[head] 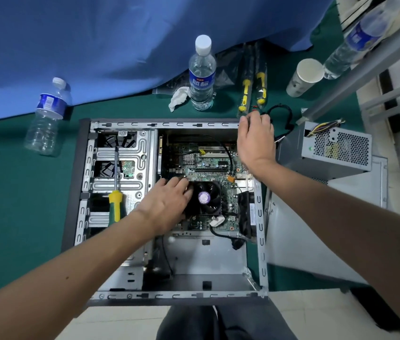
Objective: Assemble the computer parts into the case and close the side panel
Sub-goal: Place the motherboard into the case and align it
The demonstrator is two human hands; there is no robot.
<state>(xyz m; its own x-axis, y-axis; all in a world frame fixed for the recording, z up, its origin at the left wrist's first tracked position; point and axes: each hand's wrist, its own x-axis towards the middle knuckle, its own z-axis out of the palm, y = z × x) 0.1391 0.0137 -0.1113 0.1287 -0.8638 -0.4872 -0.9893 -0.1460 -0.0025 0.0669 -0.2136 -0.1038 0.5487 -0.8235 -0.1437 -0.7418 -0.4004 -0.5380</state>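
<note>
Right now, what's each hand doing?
Left hand: open, fingers resting on the CPU fan.
Right hand: over the case's far corner; grip cannot be told.

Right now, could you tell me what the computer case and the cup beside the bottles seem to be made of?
Computer case: bare sheet metal, apparently steel, dull silver with stamped slots and folded edges. Cup: probably paper, matte off-white with a thin rolled rim.

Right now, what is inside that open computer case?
Inside the case: a motherboard, a black cooler fan touched by the left hand, and a screwdriver lying on the drive cage. Both hands hide parts of the board.
</note>
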